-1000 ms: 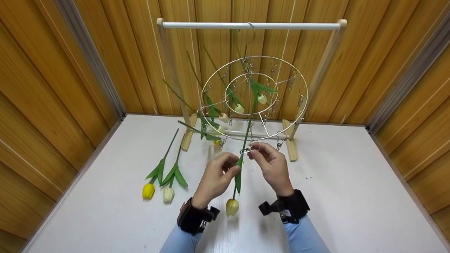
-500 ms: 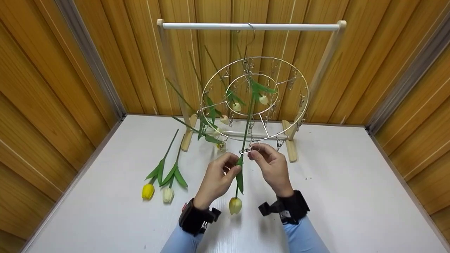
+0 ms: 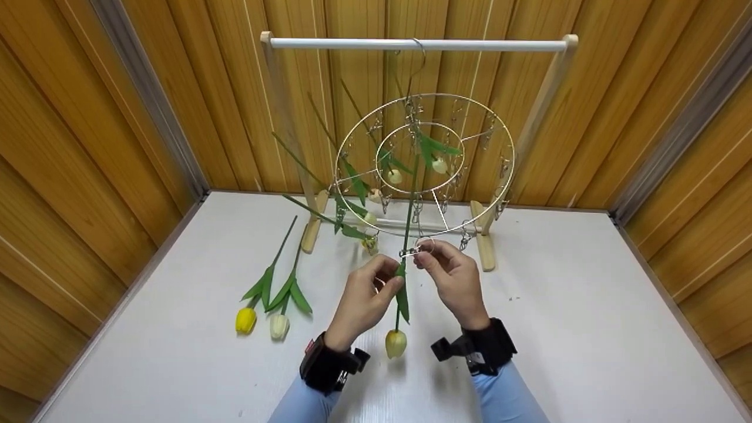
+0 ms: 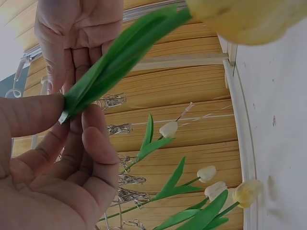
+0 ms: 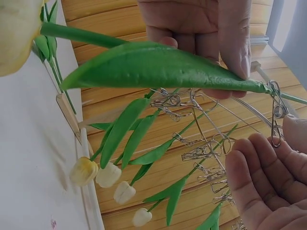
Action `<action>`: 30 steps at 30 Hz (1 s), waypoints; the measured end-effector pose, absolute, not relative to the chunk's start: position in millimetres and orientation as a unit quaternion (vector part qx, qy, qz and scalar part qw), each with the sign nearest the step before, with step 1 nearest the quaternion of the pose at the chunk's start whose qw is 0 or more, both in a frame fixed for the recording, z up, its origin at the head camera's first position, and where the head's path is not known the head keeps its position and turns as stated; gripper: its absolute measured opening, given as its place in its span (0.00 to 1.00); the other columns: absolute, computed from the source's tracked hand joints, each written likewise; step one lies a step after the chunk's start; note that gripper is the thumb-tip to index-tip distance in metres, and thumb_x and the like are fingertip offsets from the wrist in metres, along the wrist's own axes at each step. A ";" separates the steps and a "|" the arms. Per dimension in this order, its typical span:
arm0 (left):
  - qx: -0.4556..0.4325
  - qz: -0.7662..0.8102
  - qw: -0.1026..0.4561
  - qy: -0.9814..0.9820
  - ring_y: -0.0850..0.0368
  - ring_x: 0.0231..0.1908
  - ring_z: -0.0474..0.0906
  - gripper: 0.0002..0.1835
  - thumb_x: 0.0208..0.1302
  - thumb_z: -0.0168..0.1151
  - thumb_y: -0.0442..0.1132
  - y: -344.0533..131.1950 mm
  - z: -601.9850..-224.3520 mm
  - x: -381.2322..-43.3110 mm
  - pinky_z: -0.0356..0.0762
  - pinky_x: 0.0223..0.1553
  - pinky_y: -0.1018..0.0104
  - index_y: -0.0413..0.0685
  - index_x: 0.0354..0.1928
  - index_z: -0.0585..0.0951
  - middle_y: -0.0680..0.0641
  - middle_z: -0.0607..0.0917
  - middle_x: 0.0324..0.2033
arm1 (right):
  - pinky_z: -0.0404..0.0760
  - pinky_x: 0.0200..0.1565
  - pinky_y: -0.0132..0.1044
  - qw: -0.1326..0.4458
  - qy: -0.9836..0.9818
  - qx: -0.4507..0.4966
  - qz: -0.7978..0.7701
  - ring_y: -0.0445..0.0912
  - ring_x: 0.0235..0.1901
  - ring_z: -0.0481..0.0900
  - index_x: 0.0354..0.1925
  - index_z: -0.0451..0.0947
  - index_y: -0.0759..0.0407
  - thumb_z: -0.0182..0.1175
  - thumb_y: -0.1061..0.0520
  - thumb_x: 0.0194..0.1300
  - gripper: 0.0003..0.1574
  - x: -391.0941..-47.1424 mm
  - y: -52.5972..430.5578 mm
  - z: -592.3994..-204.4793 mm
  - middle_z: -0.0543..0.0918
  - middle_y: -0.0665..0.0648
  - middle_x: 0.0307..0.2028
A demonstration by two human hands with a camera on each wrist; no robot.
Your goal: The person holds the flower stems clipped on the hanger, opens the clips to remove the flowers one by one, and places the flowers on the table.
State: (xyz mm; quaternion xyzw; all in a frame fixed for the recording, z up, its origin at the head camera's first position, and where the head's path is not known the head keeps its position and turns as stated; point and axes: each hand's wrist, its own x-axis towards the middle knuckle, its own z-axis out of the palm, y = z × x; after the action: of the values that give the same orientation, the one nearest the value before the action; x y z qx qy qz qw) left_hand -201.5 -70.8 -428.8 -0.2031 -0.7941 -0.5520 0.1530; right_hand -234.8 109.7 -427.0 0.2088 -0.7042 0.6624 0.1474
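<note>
Between both hands a pale yellow tulip (image 3: 396,343) hangs bloom down. My left hand (image 3: 365,302) pinches its stem at the leaf base between thumb and fingers. My right hand (image 3: 457,283) pinches a wire clip (image 5: 277,112) between thumb and fingertips. In the right wrist view the clip's jaws sit around the stem just above the leaf (image 5: 153,67). The clip belongs to a round wire drying hanger (image 3: 435,94) with two rings. Other tulips are clipped along its left and far sides, including a white tulip (image 3: 439,166).
A rack with a white crossbar (image 3: 346,43) and wooden feet (image 3: 483,235) carries the hanger. On the white table (image 3: 576,329) at left lie a yellow tulip (image 3: 245,321) and a white tulip (image 3: 279,326). Wood-grain panels (image 3: 364,17) enclose the back and sides.
The held tulip's bloom has swung slightly to the right. Both hands keep nearly the same place and grip, while the hanging tulips sway a little.
</note>
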 end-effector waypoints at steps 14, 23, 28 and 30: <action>-0.189 -0.551 0.141 -0.800 0.55 0.34 0.81 0.08 0.66 0.66 0.32 -71.8 -424.6 -203.8 0.74 0.35 0.69 0.39 0.45 0.84 0.47 0.86 0.32 | 0.84 0.45 0.32 0.143 -0.723 0.202 0.645 0.40 0.38 0.85 0.49 0.81 0.75 0.63 0.67 0.71 0.12 -236.1 110.2 -427.6 0.87 0.68 0.39; -0.187 -0.550 0.148 -0.800 0.56 0.33 0.80 0.05 0.66 0.65 0.31 -69.6 -426.8 -203.6 0.73 0.34 0.71 0.39 0.42 0.84 0.47 0.85 0.31 | 0.84 0.45 0.32 0.143 -0.721 0.196 0.649 0.39 0.38 0.86 0.49 0.81 0.76 0.63 0.69 0.70 0.12 -235.7 109.5 -428.1 0.87 0.70 0.40; -0.188 -0.552 0.151 -0.798 0.57 0.33 0.80 0.04 0.66 0.65 0.30 -68.8 -426.2 -204.0 0.74 0.35 0.70 0.40 0.42 0.84 0.47 0.85 0.31 | 0.84 0.45 0.32 0.150 -0.720 0.202 0.647 0.39 0.38 0.86 0.49 0.81 0.76 0.63 0.69 0.70 0.11 -235.9 109.7 -427.4 0.86 0.72 0.40; -0.187 -0.552 0.151 -0.798 0.58 0.33 0.80 0.04 0.66 0.65 0.30 -68.8 -425.9 -203.7 0.74 0.35 0.69 0.40 0.42 0.84 0.48 0.85 0.31 | 0.84 0.45 0.32 0.153 -0.720 0.206 0.645 0.39 0.38 0.86 0.49 0.81 0.76 0.62 0.69 0.71 0.11 -236.2 109.6 -427.4 0.86 0.72 0.40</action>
State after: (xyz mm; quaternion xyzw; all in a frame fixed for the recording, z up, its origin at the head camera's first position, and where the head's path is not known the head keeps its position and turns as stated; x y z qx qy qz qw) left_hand -203.7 -68.8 -425.9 -0.1870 -0.7983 -0.5521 0.1514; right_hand -236.2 109.6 -427.4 0.2057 -0.7196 0.6454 0.1528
